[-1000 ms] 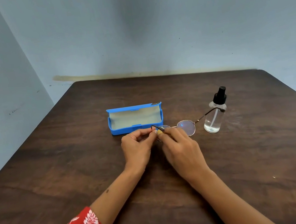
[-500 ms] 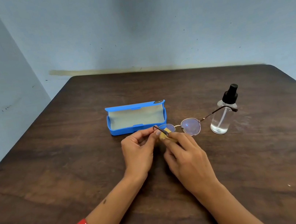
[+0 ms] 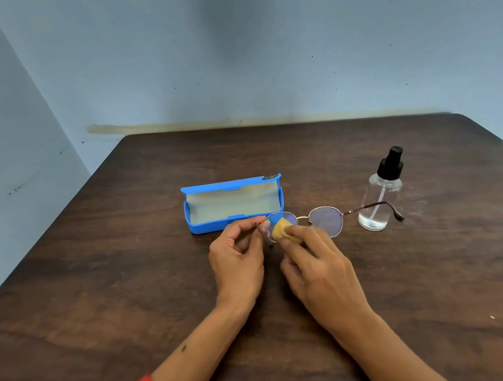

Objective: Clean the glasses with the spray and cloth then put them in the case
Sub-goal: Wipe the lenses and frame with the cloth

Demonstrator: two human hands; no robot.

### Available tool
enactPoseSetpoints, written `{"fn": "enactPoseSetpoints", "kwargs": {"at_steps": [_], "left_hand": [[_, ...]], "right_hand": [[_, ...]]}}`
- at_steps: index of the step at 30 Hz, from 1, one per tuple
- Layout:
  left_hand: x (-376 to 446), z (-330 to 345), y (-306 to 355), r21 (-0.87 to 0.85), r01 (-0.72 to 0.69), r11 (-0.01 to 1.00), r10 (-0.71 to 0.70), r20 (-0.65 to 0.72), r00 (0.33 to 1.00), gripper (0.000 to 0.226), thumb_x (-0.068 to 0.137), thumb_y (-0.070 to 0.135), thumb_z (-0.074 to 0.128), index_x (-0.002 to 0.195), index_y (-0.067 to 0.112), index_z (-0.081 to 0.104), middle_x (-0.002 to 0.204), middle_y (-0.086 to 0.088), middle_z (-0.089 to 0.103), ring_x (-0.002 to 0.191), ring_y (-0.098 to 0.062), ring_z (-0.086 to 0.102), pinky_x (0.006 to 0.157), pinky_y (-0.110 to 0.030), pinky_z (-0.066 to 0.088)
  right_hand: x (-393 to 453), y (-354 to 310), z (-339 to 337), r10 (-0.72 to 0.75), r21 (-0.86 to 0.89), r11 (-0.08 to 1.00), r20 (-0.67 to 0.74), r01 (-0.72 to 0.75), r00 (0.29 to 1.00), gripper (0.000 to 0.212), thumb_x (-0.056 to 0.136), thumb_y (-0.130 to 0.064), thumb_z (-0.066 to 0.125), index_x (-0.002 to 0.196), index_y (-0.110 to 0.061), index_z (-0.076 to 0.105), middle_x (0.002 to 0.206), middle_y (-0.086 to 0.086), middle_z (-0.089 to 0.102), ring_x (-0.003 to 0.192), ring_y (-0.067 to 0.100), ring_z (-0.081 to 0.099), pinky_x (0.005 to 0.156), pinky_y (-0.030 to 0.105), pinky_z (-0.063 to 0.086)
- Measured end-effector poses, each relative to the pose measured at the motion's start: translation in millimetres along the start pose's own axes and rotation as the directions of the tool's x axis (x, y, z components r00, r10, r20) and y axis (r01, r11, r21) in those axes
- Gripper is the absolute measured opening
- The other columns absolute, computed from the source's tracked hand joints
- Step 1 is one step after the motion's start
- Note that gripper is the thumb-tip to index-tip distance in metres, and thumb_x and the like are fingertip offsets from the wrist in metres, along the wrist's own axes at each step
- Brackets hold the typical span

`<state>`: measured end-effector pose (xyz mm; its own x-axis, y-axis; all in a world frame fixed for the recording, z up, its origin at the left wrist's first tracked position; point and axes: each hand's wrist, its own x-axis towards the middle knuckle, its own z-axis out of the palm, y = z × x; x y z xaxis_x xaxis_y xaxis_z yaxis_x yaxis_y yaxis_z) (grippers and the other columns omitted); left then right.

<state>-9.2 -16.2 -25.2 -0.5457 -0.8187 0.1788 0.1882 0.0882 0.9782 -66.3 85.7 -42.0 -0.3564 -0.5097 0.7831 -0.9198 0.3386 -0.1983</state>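
Glasses (image 3: 309, 222) half cleaned: left hand (image 3: 237, 259) pinched the hinge, right hand (image 3: 318, 273) pressed cloth (image 3: 282, 230) on one lens.
Other lens and the open case (image 3: 232, 204) at 11 o'clock remained.

Glasses (image 3: 326, 220): gold round frame, arms unfolded, just before the case.
Cloth (image 3: 282, 229): yellow, pressed on left lens.
Spray (image 3: 380, 195): clear bottle, upright, right of the case.
Case (image 3: 234, 204): blue, open.

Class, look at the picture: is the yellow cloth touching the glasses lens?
Touching. The head view shows the right hand pressing the yellow cloth flat against the lens of the glasses, with no gap visible.
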Motion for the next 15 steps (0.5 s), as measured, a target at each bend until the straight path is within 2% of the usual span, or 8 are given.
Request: {"fn": "enactPoseSetpoints", "kwargs": {"at_steps": [3, 6, 9, 15], "left_hand": [[1.2, 1.8, -4.1, -0.111, 0.097, 0.989, -0.100, -0.021, 0.995, 0.013, 0.081, -0.001, 0.067, 0.088, 0.009, 0.070, 0.082, -0.001, 0.074, 0.082, -0.013, 0.071, 0.077, -0.024, 0.057], [2.0, 1.9, -6.3, -0.235, 0.147, 0.961, -0.158, -0.028, 0.987, 0.015, 0.079, -0.003, 0.067, 0.083, 0.010, 0.070, 0.079, -0.001, 0.074, 0.082, -0.017, 0.070, 0.075, -0.024, 0.057], [1.2, 2.5, -5.0, -0.226, 0.136, 0.965, -0.148, -0.037, 0.988, 0.014, 0.080, -0.004, 0.066, 0.082, 0.010, 0.069, 0.076, 0.002, 0.074, 0.080, -0.013, 0.070, 0.077, -0.026, 0.057], [5.4, 1.1, -3.6, -0.147, 0.071, 0.987, -0.087, -0.105, 0.991, 0.021, 0.083, -0.007, 0.063, 0.079, 0.013, 0.068, 0.079, 0.008, 0.073, 0.081, -0.007, 0.069, 0.086, -0.033, 0.054]], "right_hand": [[0.1, 0.6, 1.6, 0.035, -0.040, 0.999, -0.009, -0.035, 0.999, 0.032, 0.081, -0.012, 0.048, 0.101, -0.002, 0.071, 0.099, 0.010, 0.065, 0.091, 0.018, 0.054, 0.081, 0.027, 0.044], [0.4, 0.1, 1.9, 0.019, -0.051, 0.999, 0.000, -0.019, 1.000, 0.032, 0.082, -0.011, 0.048, 0.102, -0.002, 0.071, 0.100, 0.011, 0.065, 0.095, 0.017, 0.050, 0.083, 0.027, 0.042], [-0.5, 0.8, 0.5, 0.051, 0.043, 0.998, -0.025, -0.050, 0.998, 0.028, 0.081, -0.010, 0.051, 0.099, -0.003, 0.071, 0.100, 0.011, 0.065, 0.094, 0.018, 0.055, 0.084, 0.024, 0.045], [-0.2, 2.7, -9.3, 0.280, 0.230, 0.939, -0.077, -0.256, 0.957, 0.016, 0.070, -0.002, 0.064, 0.083, -0.005, 0.073, 0.088, 0.003, 0.066, 0.078, 0.012, 0.062, 0.076, 0.015, 0.048]]}}
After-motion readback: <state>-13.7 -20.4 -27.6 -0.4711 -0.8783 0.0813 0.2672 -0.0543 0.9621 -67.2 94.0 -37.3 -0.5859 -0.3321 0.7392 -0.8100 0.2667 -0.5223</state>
